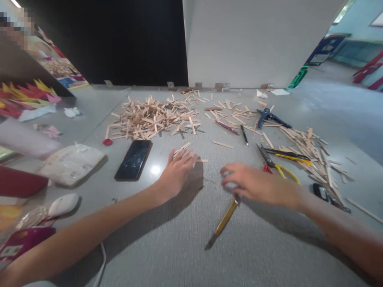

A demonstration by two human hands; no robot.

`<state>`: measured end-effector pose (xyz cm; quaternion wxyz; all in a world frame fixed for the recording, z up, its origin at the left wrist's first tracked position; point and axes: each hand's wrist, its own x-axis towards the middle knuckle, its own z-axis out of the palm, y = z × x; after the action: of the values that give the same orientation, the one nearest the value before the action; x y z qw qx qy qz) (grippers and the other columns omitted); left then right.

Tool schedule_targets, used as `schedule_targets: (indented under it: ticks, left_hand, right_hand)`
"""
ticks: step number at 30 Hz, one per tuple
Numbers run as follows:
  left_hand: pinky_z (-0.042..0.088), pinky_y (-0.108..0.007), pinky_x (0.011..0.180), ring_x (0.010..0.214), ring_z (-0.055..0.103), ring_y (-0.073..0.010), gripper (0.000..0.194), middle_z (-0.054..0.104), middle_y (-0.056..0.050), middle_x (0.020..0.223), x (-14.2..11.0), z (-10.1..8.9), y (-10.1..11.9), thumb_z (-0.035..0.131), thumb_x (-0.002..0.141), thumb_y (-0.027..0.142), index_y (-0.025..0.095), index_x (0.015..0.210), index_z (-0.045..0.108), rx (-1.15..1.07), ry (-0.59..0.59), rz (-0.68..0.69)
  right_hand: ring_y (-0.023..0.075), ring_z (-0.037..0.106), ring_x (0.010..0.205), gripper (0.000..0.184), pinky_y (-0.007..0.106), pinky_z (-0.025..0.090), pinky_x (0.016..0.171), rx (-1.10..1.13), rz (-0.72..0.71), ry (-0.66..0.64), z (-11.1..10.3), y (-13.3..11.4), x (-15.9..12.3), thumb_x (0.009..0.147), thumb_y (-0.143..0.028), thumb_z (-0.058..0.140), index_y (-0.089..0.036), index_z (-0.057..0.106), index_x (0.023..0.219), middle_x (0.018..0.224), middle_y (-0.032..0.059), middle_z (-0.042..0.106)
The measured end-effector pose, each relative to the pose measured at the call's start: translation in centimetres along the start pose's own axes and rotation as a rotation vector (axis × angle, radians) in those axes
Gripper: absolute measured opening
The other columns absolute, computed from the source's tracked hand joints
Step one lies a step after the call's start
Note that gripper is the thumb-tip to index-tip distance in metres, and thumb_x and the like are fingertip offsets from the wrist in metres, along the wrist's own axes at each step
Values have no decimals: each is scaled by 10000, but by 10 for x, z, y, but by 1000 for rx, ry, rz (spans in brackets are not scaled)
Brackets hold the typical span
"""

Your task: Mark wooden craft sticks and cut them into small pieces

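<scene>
Head view: thin, pale wooden stick (202, 160) by the left hand (176, 175).

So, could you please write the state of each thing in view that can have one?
Phone: flat, screen dark.
Stick heap: loose, jumbled.
Blue-handled tool: lying, handles spread apart.
Black pen: lying.
Left hand: beside loose sticks, grip unclear.
Right hand: curved, blurred.
Yellow tool: slanted by right hand; held or not, unclear.

A black panel (119, 40) and a white panel (257, 44) stood behind the grey worktop (167, 255); at right, a pale blue wall (360, 24) rose beyond a shiny grey floor (338, 87).
</scene>
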<state>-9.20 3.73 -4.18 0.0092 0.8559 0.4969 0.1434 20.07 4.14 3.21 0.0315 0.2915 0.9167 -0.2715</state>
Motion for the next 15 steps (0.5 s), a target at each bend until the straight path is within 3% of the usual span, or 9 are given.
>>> schedule_targets:
  ticks: [2,3,6,11,15]
  left_hand:
    - [326,-585,1262,1331,671,-313,533,759,-103,1367,0,-1,2,432,969,22,245,1378,693,-47,-48,31]
    - [316,-595,1258,1261,704,-318,509,786,-104,1295,0,-2,3,451,958,36,231,1352,708,-62,-58,60]
    - [318,-599,1230,1108,743,-319,502,810,-94,1139,1,-5,5,484,900,23,217,1288,736,-53,-58,105]
    - [442,-500,1069,1014,720,-300,407,777,-86,1004,3,-3,5,441,965,5,215,1122,752,-6,-19,-3]
    - [477,-460,979,1041,690,-316,286,748,-100,972,5,1,4,492,1010,54,196,972,738,-21,-23,-32]
  right_hand:
    - [256,731,1088,123,346,569,923,60,-16,-139,8,-25,-3,921,-134,755,-224,769,1004,1205,81,738]
    - [257,732,1031,107,343,570,867,26,-29,-150,12,-35,-4,913,-132,766,-228,747,956,1146,72,743]
    - [270,718,967,229,372,538,849,-121,7,-118,21,-50,-7,990,-56,588,-243,700,921,1070,85,756]
    - [241,673,805,297,351,416,703,-280,201,-38,11,-20,-6,984,-17,503,-230,678,873,929,67,728]
    - [250,691,846,181,325,401,710,-306,345,67,-12,10,3,918,-57,613,-206,679,840,921,74,724]
